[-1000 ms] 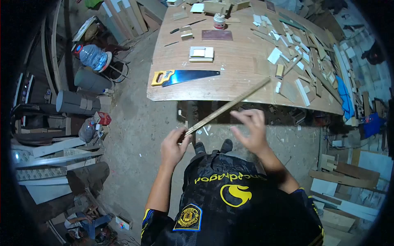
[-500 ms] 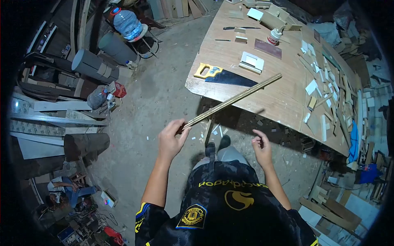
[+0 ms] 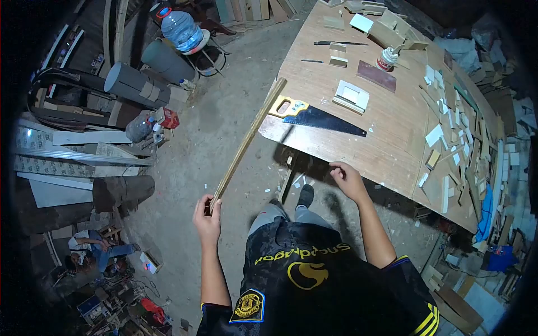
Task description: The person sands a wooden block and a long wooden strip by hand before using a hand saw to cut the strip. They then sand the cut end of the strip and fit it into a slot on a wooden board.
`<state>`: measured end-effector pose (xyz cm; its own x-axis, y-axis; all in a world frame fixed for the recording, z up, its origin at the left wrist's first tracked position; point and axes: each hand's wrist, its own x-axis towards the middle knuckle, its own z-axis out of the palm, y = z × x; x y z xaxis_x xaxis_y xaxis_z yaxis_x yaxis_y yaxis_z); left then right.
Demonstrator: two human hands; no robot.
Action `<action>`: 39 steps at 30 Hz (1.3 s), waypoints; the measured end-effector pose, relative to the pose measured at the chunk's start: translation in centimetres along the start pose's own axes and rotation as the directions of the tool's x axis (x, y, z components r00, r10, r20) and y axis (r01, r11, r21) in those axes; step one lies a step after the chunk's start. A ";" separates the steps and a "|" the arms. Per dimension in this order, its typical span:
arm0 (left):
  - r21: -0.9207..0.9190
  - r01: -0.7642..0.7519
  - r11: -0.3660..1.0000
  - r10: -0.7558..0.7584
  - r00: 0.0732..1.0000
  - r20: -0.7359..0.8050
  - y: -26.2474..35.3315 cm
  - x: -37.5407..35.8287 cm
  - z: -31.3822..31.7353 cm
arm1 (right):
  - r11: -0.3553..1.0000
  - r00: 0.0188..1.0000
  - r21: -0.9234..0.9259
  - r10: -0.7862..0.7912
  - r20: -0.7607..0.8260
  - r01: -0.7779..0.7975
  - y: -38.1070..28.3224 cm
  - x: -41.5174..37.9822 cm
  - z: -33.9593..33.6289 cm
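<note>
My left hand [image 3: 207, 217] grips the lower end of a long thin wooden strip [image 3: 245, 147], which slants up and to the right. The strip's upper end reaches the yellow handle of a hand saw [image 3: 322, 119] lying on the wooden table [image 3: 386, 143]. My right hand [image 3: 346, 178] is at the table's front edge, its fingers apart and holding nothing. Beyond the saw lie a small white framed piece [image 3: 351, 96], a brown rectangular plate [image 3: 376, 76] and a white glue bottle [image 3: 387, 57].
White and wooden offcuts [image 3: 434, 135] cover the table's right side. At the left are a water jug [image 3: 181, 31] on a stool, grey cylinders [image 3: 131, 82] and stacked boards [image 3: 61, 193]. Another person [image 3: 95, 249] sits at the lower left.
My left hand has moved left and down, and the strip has swung left to a steeper slant. My right hand has moved up and left to the table edge.
</note>
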<state>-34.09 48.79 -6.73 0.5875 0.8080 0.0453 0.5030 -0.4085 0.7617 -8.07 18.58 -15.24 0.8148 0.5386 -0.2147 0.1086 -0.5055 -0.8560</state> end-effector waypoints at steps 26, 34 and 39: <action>-0.427 -0.068 0.902 0.383 0.585 0.715 -2.0 27.0 9.9 | 0.886 0.825 0.447 0.340 -0.452 -0.120 -20.9 10.2 23.7; -0.612 -0.301 0.731 0.678 0.422 0.602 -0.2 23.7 7.7 | 0.821 0.548 0.571 0.474 -0.689 0.007 -26.2 9.5 26.2; -0.757 -0.293 0.585 0.807 0.305 0.505 -0.6 21.7 5.0 | 0.888 0.423 0.440 0.452 -0.786 -0.131 -25.9 5.8 28.1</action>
<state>-18.48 64.45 -9.42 0.9056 -0.2980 0.3019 -0.3578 -0.1543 0.9210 -22.14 53.77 -7.56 0.8410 -0.5301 -0.1081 -0.2609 -0.2224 -0.9394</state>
